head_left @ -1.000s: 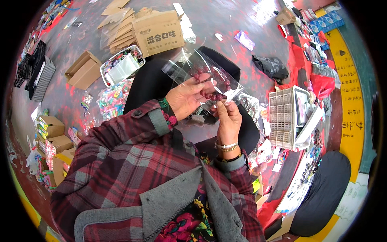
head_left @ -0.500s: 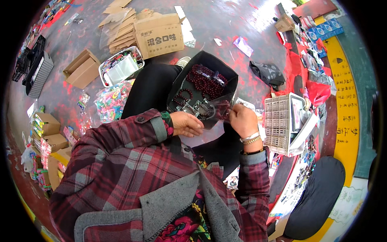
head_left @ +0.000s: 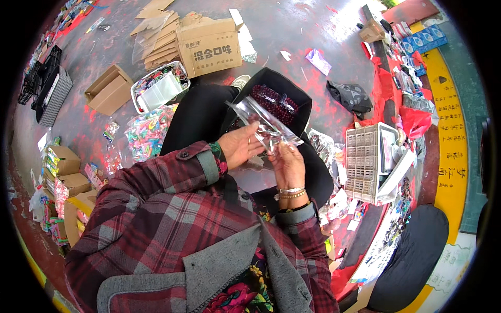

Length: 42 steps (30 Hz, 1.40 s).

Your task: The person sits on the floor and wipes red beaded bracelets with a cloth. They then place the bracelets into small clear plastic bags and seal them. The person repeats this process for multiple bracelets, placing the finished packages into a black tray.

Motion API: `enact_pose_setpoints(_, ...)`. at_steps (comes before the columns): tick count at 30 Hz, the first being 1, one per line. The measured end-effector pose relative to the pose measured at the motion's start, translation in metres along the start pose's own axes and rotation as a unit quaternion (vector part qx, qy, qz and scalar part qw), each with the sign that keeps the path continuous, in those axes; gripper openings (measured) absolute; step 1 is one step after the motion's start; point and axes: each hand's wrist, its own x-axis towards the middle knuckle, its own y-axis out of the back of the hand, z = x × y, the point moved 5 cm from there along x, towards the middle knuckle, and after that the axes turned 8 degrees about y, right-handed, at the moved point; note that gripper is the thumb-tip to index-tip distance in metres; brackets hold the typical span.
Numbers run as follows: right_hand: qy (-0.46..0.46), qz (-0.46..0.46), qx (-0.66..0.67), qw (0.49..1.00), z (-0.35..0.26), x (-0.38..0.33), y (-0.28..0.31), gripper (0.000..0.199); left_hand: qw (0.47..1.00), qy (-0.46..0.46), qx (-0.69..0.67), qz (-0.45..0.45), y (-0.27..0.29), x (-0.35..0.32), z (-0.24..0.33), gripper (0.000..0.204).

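- A carton (head_left: 209, 51) stood far left on the grey floor (head_left: 284, 28), a beige basket (head_left: 361, 161) right.
- The clear bag (head_left: 264, 122) had just moved from the near right corner of the black box (head_left: 298, 95) to between the hands.
- The right hand (head_left: 288, 166) pinched it; the left hand (head_left: 240, 147), half open, apparently touched it.
- Handling thus seemed two-handed.

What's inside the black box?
Dark red beads show in the black box. The clear bag and left hand cover much of the near part; what lies there can't be told.
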Motion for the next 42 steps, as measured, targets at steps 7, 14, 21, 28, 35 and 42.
enact_pose_setpoints(7, -0.083, -0.012, -0.038, 0.996, 0.024, -0.013, -0.010, 0.007, 0.995, -0.091, -0.043, 0.017, 0.019, 0.000, 0.016, 0.021)
enact_pose_setpoints(14, -0.091, 0.009, -0.008, 0.996, 0.019, -0.018, -0.014, 0.014, 0.995, -0.059, -0.081, -0.020, -0.003, -0.006, 0.014, 0.034)
enact_pose_setpoints(21, -0.046, 0.037, 0.036, 0.998, 0.021, -0.016, -0.007, 0.006, 0.991, -0.075, -0.019, -0.111, -0.017, -0.010, 0.015, 0.047)
enact_pose_setpoints(28, 0.037, 0.076, -0.016, 0.996, 0.025, -0.015, -0.001, 0.009, 0.996, -0.033, -0.032, -0.072, -0.011, -0.010, 0.007, 0.047)
enact_pose_setpoints(35, 0.041, 0.074, -0.024, 0.996, 0.009, -0.020, -0.008, 0.001, 0.996, -0.030, -0.041, -0.071, -0.005, -0.008, 0.007, 0.052)
enact_pose_setpoints(42, 0.045, 0.065, 0.024, 0.997, 0.024, -0.016, 0.003, 0.006, 0.996, -0.042, -0.027, -0.069, -0.009, -0.011, 0.007, 0.051)
